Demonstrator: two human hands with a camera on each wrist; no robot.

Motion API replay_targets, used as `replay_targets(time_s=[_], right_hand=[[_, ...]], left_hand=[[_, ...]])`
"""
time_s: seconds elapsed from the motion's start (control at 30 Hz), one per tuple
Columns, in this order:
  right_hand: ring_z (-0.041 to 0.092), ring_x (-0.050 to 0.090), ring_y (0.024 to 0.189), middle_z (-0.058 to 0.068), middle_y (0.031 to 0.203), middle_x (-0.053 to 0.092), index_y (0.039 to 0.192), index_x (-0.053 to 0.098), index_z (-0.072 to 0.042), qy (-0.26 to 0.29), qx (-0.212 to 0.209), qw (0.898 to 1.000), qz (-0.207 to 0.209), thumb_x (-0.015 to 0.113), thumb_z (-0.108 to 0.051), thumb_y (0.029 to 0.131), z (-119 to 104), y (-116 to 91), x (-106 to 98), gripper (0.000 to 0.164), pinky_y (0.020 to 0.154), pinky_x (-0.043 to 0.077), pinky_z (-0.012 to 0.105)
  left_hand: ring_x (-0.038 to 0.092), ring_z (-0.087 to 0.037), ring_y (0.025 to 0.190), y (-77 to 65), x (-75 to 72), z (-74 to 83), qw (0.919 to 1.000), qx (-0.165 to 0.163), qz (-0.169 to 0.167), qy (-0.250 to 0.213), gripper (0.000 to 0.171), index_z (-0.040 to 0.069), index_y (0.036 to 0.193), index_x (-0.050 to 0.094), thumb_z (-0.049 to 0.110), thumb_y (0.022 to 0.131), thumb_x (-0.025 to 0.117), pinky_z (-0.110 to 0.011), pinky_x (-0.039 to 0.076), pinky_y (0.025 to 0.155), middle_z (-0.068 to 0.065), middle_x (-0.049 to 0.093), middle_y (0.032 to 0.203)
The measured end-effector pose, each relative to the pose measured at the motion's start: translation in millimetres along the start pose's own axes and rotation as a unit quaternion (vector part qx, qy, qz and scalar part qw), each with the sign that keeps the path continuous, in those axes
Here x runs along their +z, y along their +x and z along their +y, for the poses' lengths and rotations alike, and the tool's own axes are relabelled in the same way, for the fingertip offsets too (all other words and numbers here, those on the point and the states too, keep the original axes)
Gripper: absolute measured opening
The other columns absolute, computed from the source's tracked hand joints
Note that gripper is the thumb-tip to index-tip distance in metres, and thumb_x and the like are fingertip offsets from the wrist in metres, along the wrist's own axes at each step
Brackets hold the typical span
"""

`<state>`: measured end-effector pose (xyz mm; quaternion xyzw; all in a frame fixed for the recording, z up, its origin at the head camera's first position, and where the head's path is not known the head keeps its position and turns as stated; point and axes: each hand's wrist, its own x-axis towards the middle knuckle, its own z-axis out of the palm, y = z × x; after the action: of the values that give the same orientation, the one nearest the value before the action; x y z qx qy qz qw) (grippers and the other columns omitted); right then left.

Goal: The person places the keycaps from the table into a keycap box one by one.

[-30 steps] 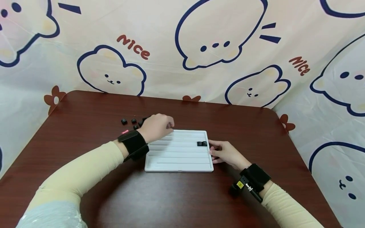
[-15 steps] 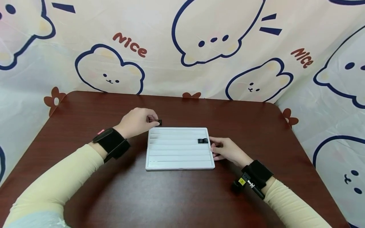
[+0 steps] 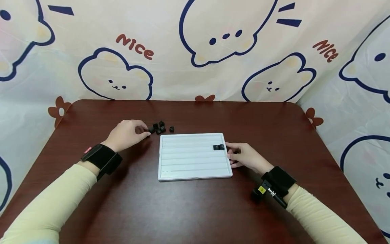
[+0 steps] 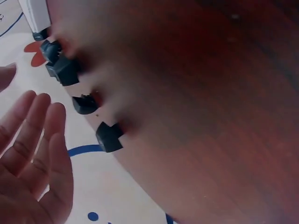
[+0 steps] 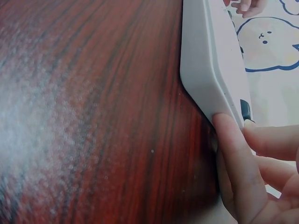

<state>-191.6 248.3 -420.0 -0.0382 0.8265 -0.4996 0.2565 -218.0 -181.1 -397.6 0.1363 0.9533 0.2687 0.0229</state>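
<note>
A white ridged tray (image 3: 195, 169) lies on the table, with two black keycaps (image 3: 218, 147) side by side at its right end. My right hand (image 3: 245, 157) holds the tray's right edge, thumb and fingers against the rim and side wall. Beyond the tray's far left corner sits a cluster of loose black keycaps (image 3: 158, 129). My left hand (image 3: 126, 134) is at the left side of this cluster, its fingers (image 4: 56, 116) extended and apart from the keycaps in the left wrist view. Nothing shows between them. Any keycaps behind that hand are hidden in the head view.
A dark reddish-brown wooden table (image 3: 182, 210) carries everything. Behind it hangs a pale curtain (image 3: 173, 81) printed with cartoon animals. One keycap (image 3: 172, 129) stands slightly apart, close to the tray's far edge. Black straps (image 3: 103, 159) circle both wrists.
My left hand has drawn back to the left from the tray's far left corner, uncovering the cluster of keycaps. My right hand stays at the tray's right edge. The head view has shifted slightly.
</note>
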Motion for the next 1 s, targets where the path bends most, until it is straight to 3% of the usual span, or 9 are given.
replay_targets(time_s=[0.23, 0.5, 0.77, 1.0], right_hand=[[0.018, 0.063, 0.077, 0.017, 0.107, 0.055, 0.154, 0.037, 0.007, 0.000, 0.004, 1.000, -0.001, 0.061, 0.003, 0.101, -3, -1, -1, 0.059, 0.070, 0.060, 0.032], [0.017, 0.062, 0.077, 0.017, 0.106, 0.055, 0.154, 0.036, 0.008, 0.007, -0.005, 1.000, -0.003, 0.060, 0.004, 0.101, -2, -2, 0, 0.059, 0.069, 0.060, 0.031], [0.019, 0.063, 0.077, 0.017, 0.106, 0.055, 0.154, 0.037, 0.008, 0.005, -0.001, 1.000, -0.001, 0.059, 0.005, 0.101, 0, -2, 1, 0.058, 0.070, 0.060, 0.032], [0.019, 0.062, 0.078, 0.017, 0.106, 0.054, 0.154, 0.038, 0.007, 0.000, 0.005, 1.000, 0.004, 0.059, 0.005, 0.101, 0, -2, 1, 0.057, 0.069, 0.060, 0.032]], left_hand=[[0.063, -0.026, 0.089, 0.8, 5.7, -4.6, 0.9994, -0.028, -0.016, 0.009, 0.026, 0.004, 0.112, 0.074, 0.021, 0.092, 0.078, -0.044, 0.053, 0.077, -0.011, 0.071, 0.098], [0.066, -0.027, 0.092, 3.3, 14.4, -4.9, 0.9989, -0.035, -0.010, 0.029, 0.024, 0.005, 0.110, 0.075, 0.022, 0.093, 0.077, -0.048, 0.055, 0.079, -0.012, 0.072, 0.100], [0.066, -0.025, 0.091, 2.9, 14.8, -6.3, 0.9985, -0.033, -0.015, 0.042, 0.017, 0.008, 0.109, 0.076, 0.018, 0.096, 0.074, -0.048, 0.054, 0.077, -0.010, 0.073, 0.099], [0.066, -0.028, 0.098, 4.6, 9.7, -2.7, 0.9979, -0.023, -0.043, 0.043, 0.020, 0.005, 0.114, 0.075, 0.009, 0.095, 0.072, -0.052, 0.054, 0.085, -0.015, 0.072, 0.107]])
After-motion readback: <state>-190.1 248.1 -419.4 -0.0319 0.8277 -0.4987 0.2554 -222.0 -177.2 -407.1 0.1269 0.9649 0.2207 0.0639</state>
